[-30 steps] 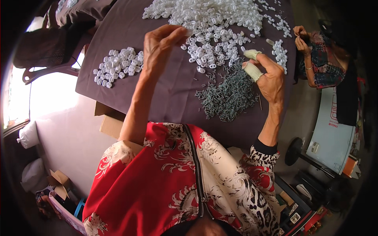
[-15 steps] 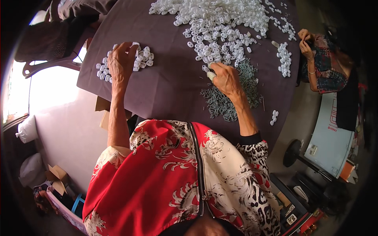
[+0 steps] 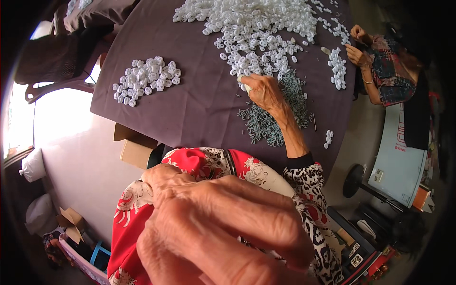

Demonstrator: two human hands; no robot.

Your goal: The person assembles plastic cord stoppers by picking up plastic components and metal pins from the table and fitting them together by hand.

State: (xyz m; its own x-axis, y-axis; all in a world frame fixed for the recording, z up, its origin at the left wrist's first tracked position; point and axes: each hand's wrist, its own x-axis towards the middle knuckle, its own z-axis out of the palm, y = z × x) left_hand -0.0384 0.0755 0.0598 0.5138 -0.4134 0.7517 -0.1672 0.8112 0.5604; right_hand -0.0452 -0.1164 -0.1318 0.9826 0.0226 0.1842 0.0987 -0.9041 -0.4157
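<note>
My right hand (image 3: 266, 92) reaches onto the table with its fingers bent together at the near edge of the large heap of small white oval plastic pieces (image 3: 256, 52). Pale covers (image 3: 245, 84) sit on its fingers, and whatever they pinch is hidden. Beside and under that wrist spreads a pile of small grey screws (image 3: 263, 123). Large and close, my left hand (image 3: 213, 223) is raised in front of my red patterned jacket, back of the hand showing. Its fingers bend away and the tips are hidden. A smaller group of white pieces (image 3: 147, 78) lies at the table's left.
A brown cloth (image 3: 190, 104) covers the table. At its right edge a co-worker's hands (image 3: 358, 47) are by a strip of white pieces (image 3: 337, 69). A few pieces (image 3: 328, 139) lie near the right corner. An open cardboard box (image 3: 137, 152) stands below the left edge.
My left hand has left the left group of white pieces and come up close to my head. My right hand stays by the heap. The co-worker's hands have moved apart, one lower toward the table.
</note>
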